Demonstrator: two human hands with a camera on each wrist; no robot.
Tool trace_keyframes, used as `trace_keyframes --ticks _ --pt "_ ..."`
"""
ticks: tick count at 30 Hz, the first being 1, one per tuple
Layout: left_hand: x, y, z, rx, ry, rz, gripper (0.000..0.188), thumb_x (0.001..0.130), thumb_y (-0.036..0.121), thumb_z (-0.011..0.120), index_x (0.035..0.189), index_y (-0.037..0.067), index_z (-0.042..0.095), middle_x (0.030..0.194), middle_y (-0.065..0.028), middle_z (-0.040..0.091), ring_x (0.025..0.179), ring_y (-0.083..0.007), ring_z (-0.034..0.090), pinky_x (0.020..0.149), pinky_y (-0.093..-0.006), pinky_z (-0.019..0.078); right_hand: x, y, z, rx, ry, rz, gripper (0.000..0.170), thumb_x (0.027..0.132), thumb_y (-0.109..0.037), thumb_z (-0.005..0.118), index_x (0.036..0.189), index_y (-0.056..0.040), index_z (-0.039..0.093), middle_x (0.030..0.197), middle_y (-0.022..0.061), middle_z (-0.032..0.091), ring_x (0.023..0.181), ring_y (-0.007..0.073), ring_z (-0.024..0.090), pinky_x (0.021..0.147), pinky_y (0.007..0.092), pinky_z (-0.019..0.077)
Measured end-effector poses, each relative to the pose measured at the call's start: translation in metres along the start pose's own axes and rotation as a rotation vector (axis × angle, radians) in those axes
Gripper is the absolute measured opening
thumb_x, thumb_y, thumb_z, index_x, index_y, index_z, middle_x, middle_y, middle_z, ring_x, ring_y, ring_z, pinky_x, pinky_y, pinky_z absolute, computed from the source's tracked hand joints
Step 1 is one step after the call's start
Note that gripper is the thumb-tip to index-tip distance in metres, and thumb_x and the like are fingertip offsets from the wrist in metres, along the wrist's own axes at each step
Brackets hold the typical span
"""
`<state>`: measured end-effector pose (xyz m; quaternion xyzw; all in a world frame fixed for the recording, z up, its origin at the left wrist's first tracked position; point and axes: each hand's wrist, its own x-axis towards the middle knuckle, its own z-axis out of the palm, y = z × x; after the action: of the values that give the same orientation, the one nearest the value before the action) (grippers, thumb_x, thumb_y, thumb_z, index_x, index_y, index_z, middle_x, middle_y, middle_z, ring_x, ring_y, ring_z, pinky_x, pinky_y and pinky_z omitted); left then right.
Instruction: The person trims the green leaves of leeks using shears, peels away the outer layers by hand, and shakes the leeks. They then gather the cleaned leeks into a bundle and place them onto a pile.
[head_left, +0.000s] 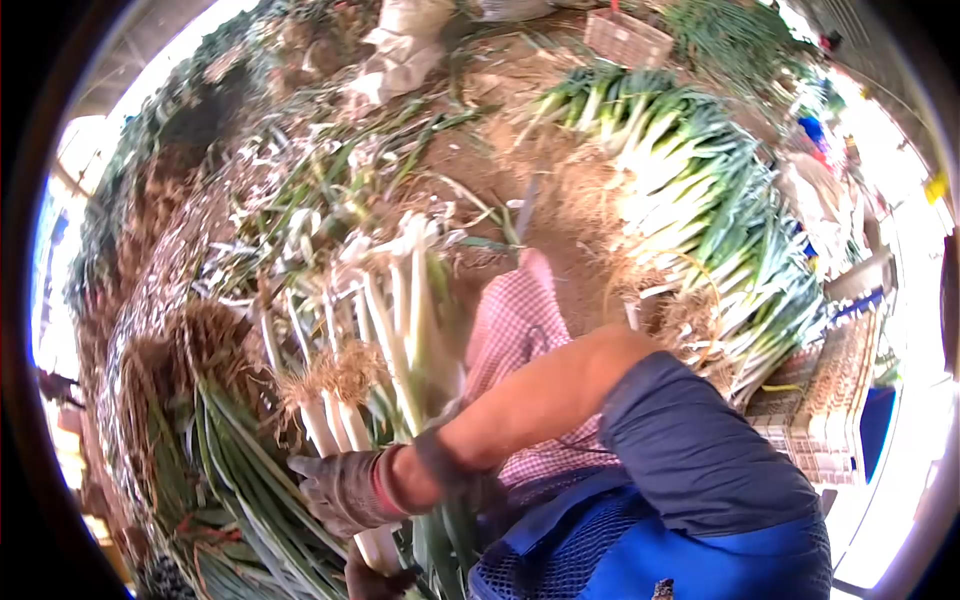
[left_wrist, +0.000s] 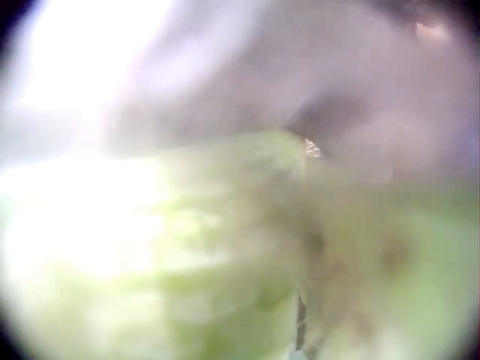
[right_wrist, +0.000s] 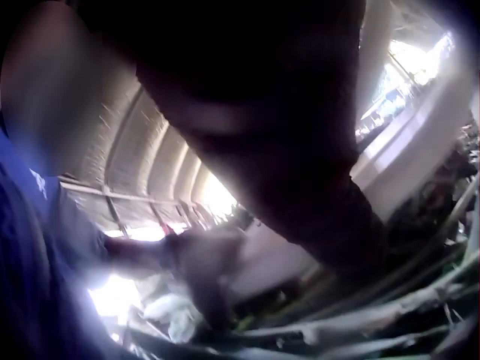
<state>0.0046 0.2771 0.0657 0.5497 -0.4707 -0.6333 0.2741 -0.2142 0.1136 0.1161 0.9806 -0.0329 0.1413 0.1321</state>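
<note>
Across the body reaches my right arm, and its gloved hand [head_left: 350, 490] grips several leeks [head_left: 345, 425], with their white stems upright and shaggy roots [head_left: 335, 375] at the top. Lower down, at the bottom edge of the head view, my left hand [head_left: 378, 582] holds the same stems, partly cut off by the frame. In the right wrist view the dark right hand [right_wrist: 300, 172] fills the foreground, and the left hand [right_wrist: 206, 274] curls round a white stem [right_wrist: 274, 259] behind it. Pale green stems [left_wrist: 165, 247] fill the blurred left wrist view.
Long green leaves [head_left: 250, 480] spread on the left. More white stems [head_left: 405, 310] stand just ahead. Trimmed leeks [head_left: 690, 190] lie in a long curved row at right, near a plastic crate [head_left: 815, 400]. Leaf scraps [head_left: 300, 215] litter the soil; a checked cloth [head_left: 515, 330] covers a leg.
</note>
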Motion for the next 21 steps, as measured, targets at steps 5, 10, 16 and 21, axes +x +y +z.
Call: trace_keyframes --ticks 5,10,16,21 --pt "-0.012 0.000 0.003 0.355 0.004 -0.150 0.085 0.073 -0.001 0.090 0.149 0.002 0.051 0.130 -0.0112 0.067 0.115 -0.0220 0.063 0.097 -0.0384 0.0549 -0.018 -0.004 0.047 0.176 0.000 0.044 0.011 0.081 -0.028 0.077 0.086 -0.0184 0.074 0.080 0.0036 0.078 0.074 0.0309 0.076 0.058 0.0513 0.0530" --pt "-0.004 0.076 0.037 0.601 0.166 -0.044 0.100 0.074 0.010 0.096 0.158 -0.002 0.042 0.139 -0.0169 0.065 0.124 -0.0279 0.060 0.110 -0.0399 0.0483 -0.024 0.019 0.040 -0.020 0.452 0.197 0.013 0.074 -0.029 0.078 0.069 -0.0199 0.070 0.066 0.0000 0.071 0.062 0.0243 0.072 0.057 0.0504 0.0501" --pt "-0.022 0.194 0.105 1.046 0.411 0.238 0.078 0.092 0.026 0.086 0.156 0.003 0.048 0.157 -0.0193 0.050 0.145 -0.0312 0.047 0.122 -0.0435 0.0372 -0.102 0.104 -0.054 -0.192 0.518 0.383 0.015 0.070 -0.026 0.078 0.064 -0.0198 0.066 0.064 -0.0036 0.066 0.061 0.0192 0.068 0.055 0.0446 0.0491" --pt "-0.013 0.211 0.126 1.234 0.534 0.477 0.061 0.093 0.026 0.085 0.145 0.004 0.061 0.146 -0.0166 0.060 0.136 -0.0290 0.056 0.115 -0.0426 0.0454 -0.249 0.137 -0.161 -0.439 0.282 0.808 0.018 0.076 -0.032 0.084 0.084 -0.0205 0.072 0.071 -0.0048 0.068 0.067 0.0183 0.072 0.062 0.0395 0.0576"
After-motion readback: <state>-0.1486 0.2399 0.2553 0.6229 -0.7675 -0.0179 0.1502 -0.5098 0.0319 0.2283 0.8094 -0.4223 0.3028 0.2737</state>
